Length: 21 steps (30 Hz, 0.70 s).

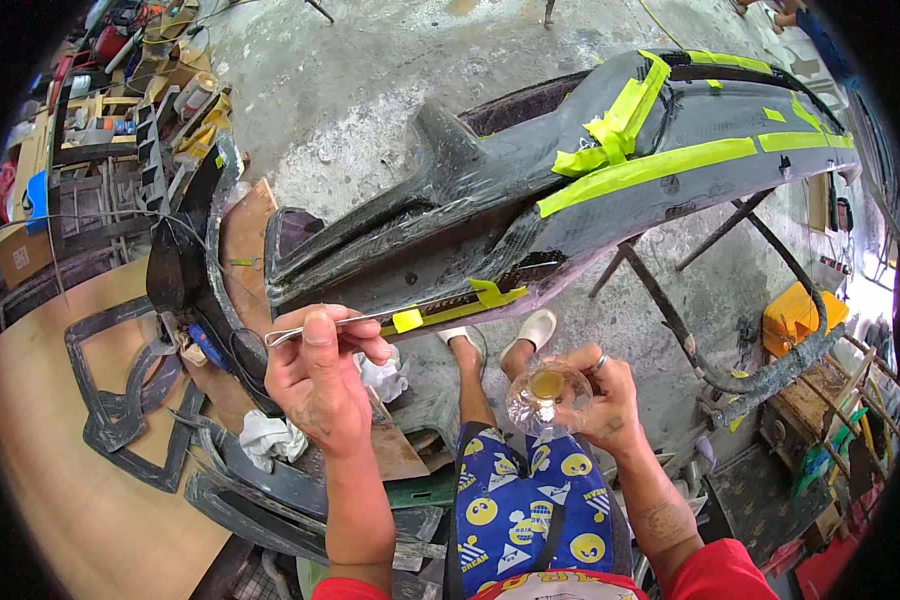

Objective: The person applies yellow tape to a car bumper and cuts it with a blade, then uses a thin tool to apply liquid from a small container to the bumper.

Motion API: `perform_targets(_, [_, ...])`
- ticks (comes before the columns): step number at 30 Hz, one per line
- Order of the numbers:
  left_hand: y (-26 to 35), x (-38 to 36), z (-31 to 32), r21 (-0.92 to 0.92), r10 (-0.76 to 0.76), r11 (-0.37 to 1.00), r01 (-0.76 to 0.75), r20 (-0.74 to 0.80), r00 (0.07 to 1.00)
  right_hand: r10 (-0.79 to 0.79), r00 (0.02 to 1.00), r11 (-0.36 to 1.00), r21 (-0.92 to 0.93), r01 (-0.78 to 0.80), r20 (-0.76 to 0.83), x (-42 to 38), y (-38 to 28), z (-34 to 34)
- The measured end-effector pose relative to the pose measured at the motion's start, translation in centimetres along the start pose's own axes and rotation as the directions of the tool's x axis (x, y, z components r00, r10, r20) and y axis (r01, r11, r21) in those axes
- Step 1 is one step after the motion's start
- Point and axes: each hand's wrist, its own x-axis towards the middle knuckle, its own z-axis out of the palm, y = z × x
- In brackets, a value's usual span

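My left hand (320, 385) pinches a thin metal rod (370, 318) with a bent loop at its handle end, close to the thumb. The rod stretches to the right along the near edge of a long black car body panel (410, 240). Strips of yellow tape (650, 178) cover parts of the panel, and a small piece of yellow tape (407, 320) shows beside the rod. Closed around a clear plastic cup (522, 408), my right hand (608, 405) holds it below the panel, over my lap. Yellowish liquid shows inside the cup.
Metal stand legs (660, 290) hold the panel above the concrete floor. Black frame pieces (110, 400) lie on a tan board (50, 480) at left, near crumpled white paper (270, 440). A yellow container (802, 318) stands at right. Shelves (100, 150) hold clutter at far left.
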Motion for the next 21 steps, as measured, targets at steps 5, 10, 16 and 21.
perform_targets(5, [-0.16,0.24,-0.2,-0.039,0.004,0.999,-0.004,0.001,1.0,0.005,1.0,1.0,-0.001,-0.005,0.003,-0.13,0.01,-0.17])
perform_targets(10, [-0.37,0.36,-0.29,-0.065,0.002,0.998,-0.002,0.007,1.0,0.023,1.0,1.0,0.0,-0.023,0.01,-0.21,-0.2,-0.16])
perform_targets(16, [-0.5,0.51,-0.36,-0.066,0.008,0.998,-0.007,0.015,1.0,0.016,1.0,1.0,-0.002,-0.016,0.01,-0.13,-0.17,-0.03])
perform_targets(21, [-0.61,0.55,0.04,-0.008,0.02,1.0,-0.02,-0.006,1.0,0.049,0.999,0.999,-0.017,-0.049,0.018,-0.2,-0.12,-0.04])
